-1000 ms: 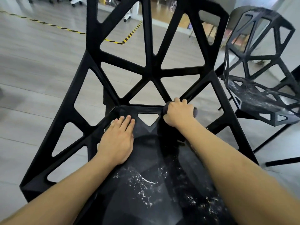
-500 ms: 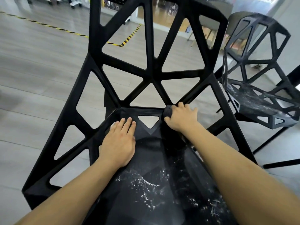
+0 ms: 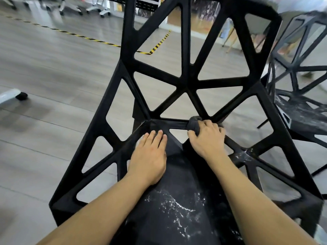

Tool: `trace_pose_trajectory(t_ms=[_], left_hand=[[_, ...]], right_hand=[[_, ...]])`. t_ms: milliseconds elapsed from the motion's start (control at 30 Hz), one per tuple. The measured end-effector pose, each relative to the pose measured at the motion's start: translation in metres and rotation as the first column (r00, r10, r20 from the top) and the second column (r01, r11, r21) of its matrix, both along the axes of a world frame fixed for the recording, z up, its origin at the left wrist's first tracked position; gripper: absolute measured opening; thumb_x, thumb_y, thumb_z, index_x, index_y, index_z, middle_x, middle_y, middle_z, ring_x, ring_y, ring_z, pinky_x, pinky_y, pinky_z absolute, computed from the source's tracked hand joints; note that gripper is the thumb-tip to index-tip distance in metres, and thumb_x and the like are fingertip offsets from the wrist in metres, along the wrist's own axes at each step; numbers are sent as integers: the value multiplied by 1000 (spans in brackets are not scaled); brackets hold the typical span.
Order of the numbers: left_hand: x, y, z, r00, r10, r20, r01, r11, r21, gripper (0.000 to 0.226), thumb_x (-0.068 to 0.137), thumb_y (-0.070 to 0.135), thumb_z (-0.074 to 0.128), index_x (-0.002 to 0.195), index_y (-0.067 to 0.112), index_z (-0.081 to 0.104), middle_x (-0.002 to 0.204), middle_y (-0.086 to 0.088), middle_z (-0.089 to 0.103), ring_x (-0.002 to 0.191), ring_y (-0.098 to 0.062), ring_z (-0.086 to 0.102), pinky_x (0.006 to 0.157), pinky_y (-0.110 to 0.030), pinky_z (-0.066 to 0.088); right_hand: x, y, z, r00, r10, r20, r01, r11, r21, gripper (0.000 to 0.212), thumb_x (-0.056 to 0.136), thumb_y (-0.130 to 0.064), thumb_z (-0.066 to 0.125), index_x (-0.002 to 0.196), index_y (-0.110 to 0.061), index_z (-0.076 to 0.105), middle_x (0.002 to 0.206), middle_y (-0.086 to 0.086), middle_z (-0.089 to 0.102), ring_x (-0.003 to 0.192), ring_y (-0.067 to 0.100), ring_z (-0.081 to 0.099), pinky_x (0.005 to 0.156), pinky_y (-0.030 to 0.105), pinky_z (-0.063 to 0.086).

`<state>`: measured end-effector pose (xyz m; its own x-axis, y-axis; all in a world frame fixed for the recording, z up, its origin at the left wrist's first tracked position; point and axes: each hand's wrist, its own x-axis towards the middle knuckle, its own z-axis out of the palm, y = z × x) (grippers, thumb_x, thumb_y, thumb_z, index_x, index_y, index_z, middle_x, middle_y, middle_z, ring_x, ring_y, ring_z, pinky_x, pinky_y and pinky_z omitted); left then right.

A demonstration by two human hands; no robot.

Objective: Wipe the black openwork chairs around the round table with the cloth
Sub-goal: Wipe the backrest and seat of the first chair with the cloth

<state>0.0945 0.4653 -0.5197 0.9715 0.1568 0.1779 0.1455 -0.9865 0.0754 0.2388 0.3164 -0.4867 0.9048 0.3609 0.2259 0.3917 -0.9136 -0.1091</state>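
A black chair (image 3: 187, 87) filled the middle of the frame, its openwork back rising to the top edge and its seat running down to the bottom edge. The seat showed white scuff marks (image 3: 177, 206) in the lower centre.

The left hand (image 3: 148, 156) lay flat on the rear of the seat, just left of centre, fingers straight and together, pressing on the surface and grasping nothing. The right hand (image 3: 207, 138) sat just right of centre, fingers curled round a dark grey cloth (image 3: 193, 125), clenched on it. The cloth was bunched into a ball and pressed against the bar where the back met the seat, beside a small triangular opening. A bit of the cloth also showed past the knuckles on the right. Both forearms reached in from the bottom corners.

A second chair (image 3: 300, 106) of the same kind stood at the right edge, near the first but apart from it, its seat also marked white. The grey plank floor (image 3: 53, 71) spread across the left half. Yellow-black tape (image 3: 155, 47) ran over it in the upper left and upper centre. A white caster leg (image 3: 10, 97) with a black wheel showed at the left edge, and more casters, blurred, at the upper left.
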Motion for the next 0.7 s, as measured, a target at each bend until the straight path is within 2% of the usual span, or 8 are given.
trace_pose_trajectory(t_ms=[67, 133, 200, 267, 333, 467, 600, 700], left_hand=[[1, 1, 0, 1000, -13, 4, 13, 1000, 11, 64, 94, 31, 21, 145, 6, 50, 151, -13, 48, 140, -32, 45, 118, -45, 33], [-1, 3, 0, 1000, -28, -9, 28, 1000, 8, 66, 95, 33, 18, 147, 6, 47, 154, -13, 44, 142, -33, 42, 119, -46, 32], [-1, 2, 2, 999, -38, -27, 38, 999, -3, 69, 94, 35, 13, 150, 7, 43, 157, -13, 40, 144, -33, 38, 120, -46, 29], [-1, 2, 3, 999, -40, -36, 40, 999, -11, 71, 94, 36, 11, 152, 8, 40, 159, -12, 36, 146, -33, 34, 122, -46, 26], [1, 1, 4, 998, -41, -39, 40, 999, -18, 70, 94, 36, 11, 153, 8, 37, 161, -12, 33, 148, -32, 31, 123, -45, 22], [3, -1, 6, 998, -45, -50, 42, 998, -42, 68, 96, 34, 14, 155, 9, 33, 163, -11, 28, 150, -31, 26, 124, -44, 18], [6, 0, 10, 993, -58, -104, 55, 998, -36, 60, 102, 31, 18, 159, 10, 21, 167, -9, 16, 153, -29, 14, 126, -41, 9], [-1, 7, 25, 982, -96, -162, 99, 995, 10, 56, 107, 27, 28, 159, 11, 18, 167, -9, 13, 154, -29, 10, 126, -40, 3]], right_hand=[[-10, 14, 0, 985, 173, -25, -174, 985, -3, 56, 83, -53, 34, 119, -20, 63, 125, 2, 63, 120, 27, 54, 101, 44, 32], [-16, 20, 1, 975, 224, -8, -223, 968, -117, 67, 83, -56, 26, 125, -17, 61, 127, 5, 64, 120, 29, 54, 103, 46, 32], [-13, 9, 7, 995, 97, 29, -87, 968, -235, 63, 90, -54, 30, 123, -10, 60, 124, 10, 65, 117, 32, 54, 103, 47, 32], [-4, -5, 15, 998, -53, 35, 61, 965, -254, 57, 95, -50, 33, 117, -7, 62, 118, 13, 66, 115, 34, 53, 101, 47, 33], [7, -11, 16, 996, -72, 43, 80, 969, -233, 57, 95, -50, 35, 115, -5, 63, 117, 14, 66, 113, 35, 53, 100, 47, 34], [15, -15, 9, 999, -2, 42, 5, 997, -72, 62, 91, -60, 43, 116, -7, 63, 119, 13, 66, 114, 35, 55, 100, 45, 36], [12, -11, -1, 980, 194, -44, -191, 980, 56, 40, 87, -56, 54, 102, -20, 59, 114, 3, 66, 110, 30, 59, 93, 42, 39], [7, -6, -5, 960, 276, -33, -270, 955, 125, 32, 89, -49, 55, 105, -21, 61, 114, 2, 68, 109, 29, 60, 92, 41, 42]])
